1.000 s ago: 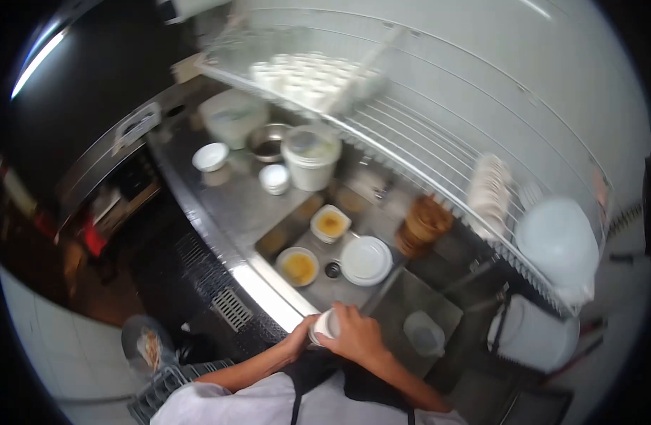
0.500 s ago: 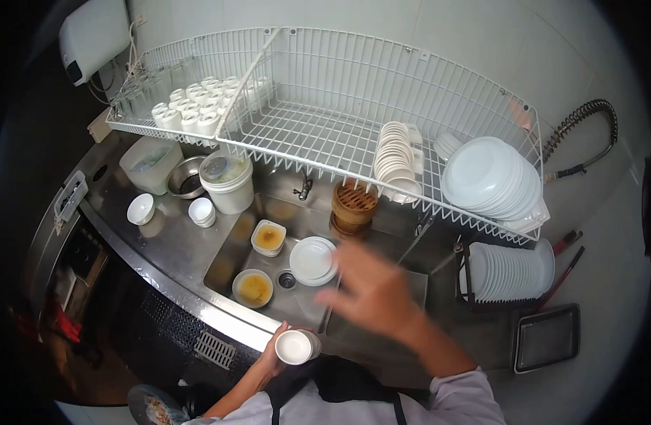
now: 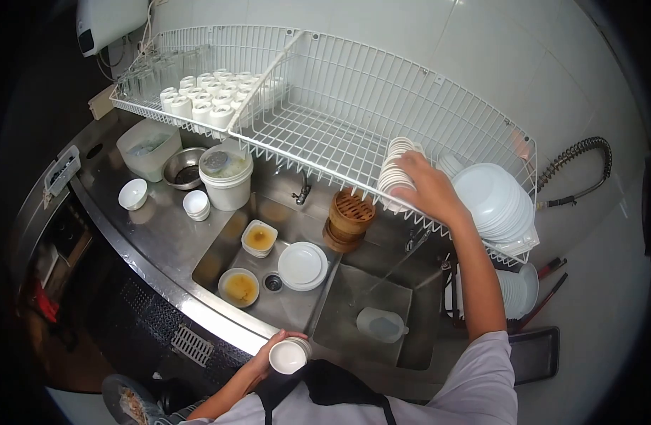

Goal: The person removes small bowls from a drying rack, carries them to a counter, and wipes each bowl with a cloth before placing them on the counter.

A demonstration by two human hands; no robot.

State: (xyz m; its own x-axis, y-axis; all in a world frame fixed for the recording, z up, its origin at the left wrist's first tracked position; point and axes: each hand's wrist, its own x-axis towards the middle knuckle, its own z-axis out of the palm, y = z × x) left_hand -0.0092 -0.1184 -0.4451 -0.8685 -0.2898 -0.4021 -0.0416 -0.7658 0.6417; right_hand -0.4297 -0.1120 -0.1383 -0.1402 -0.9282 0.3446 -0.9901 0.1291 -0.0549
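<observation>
My left hand [image 3: 272,352] is wrapped around a short stack of small white bowls [image 3: 288,356], held against the front of my apron. My right arm stretches up to the wire rack [image 3: 332,138], where my right hand [image 3: 430,185] closes over a row of nested small white dishes [image 3: 396,172]. Fingers and thumb lie on the row; part of it is hidden behind them. Just right of this hand, large white plates [image 3: 490,198] lean in the rack.
Left sink basin [image 3: 297,312]: white plates [image 3: 300,265], two bowls of yellowish liquid [image 3: 240,287] and bamboo steamers [image 3: 351,216]. Right basin [image 3: 339,329]: a translucent container [image 3: 380,324], water running. A lidded white bucket [image 3: 226,180] and white bowls [image 3: 133,193] stand on the left counter.
My right hand has swept up from above the sink to the small dishes on the rack. My left hand keeps its stack of bowls. The view has shifted slightly.
</observation>
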